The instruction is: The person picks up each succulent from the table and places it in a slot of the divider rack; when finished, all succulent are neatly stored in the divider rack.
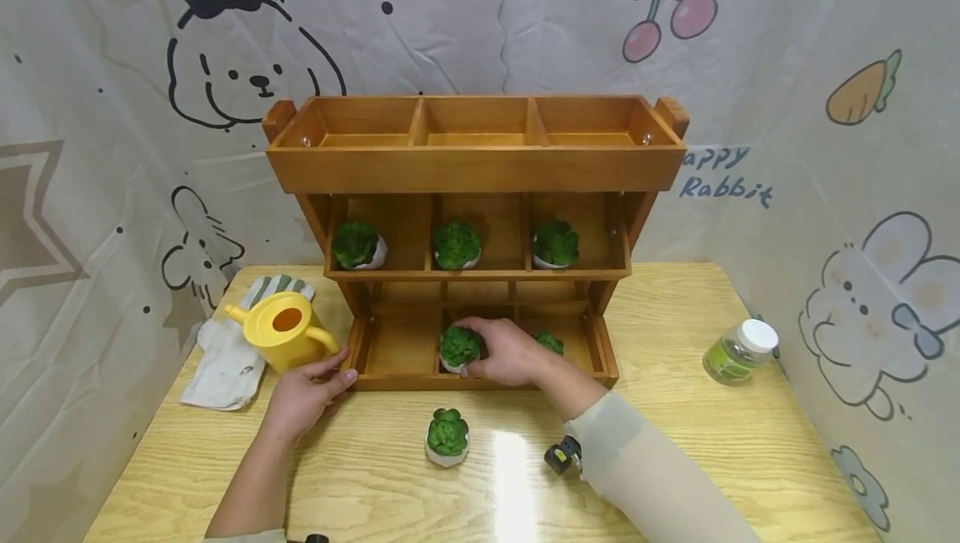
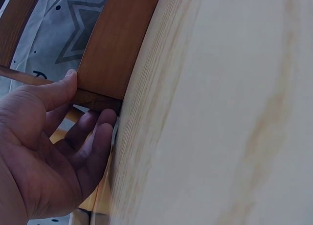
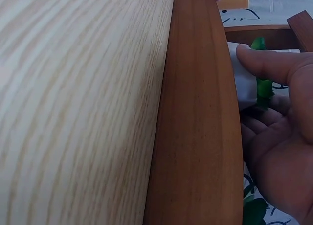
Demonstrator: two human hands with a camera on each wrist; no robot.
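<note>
A three-tier wooden shelf with divided compartments stands at the back of the table. My right hand grips a small potted succulent in the middle compartment of the bottom tier. In the right wrist view, the thumb lies on its white pot, fingers on the far side. My left hand holds the bottom tier's left front corner, thumb and fingertips against the wood. Another potted succulent stands on the table before the shelf. Partly behind my right hand, a succulent sits in the bottom right compartment.
Three potted succulents, one of them at the left, fill the middle tier. A yellow watering can and white gloves lie left of the shelf. A white-lidded jar stands at the right. Patterned cloth hangs around the table.
</note>
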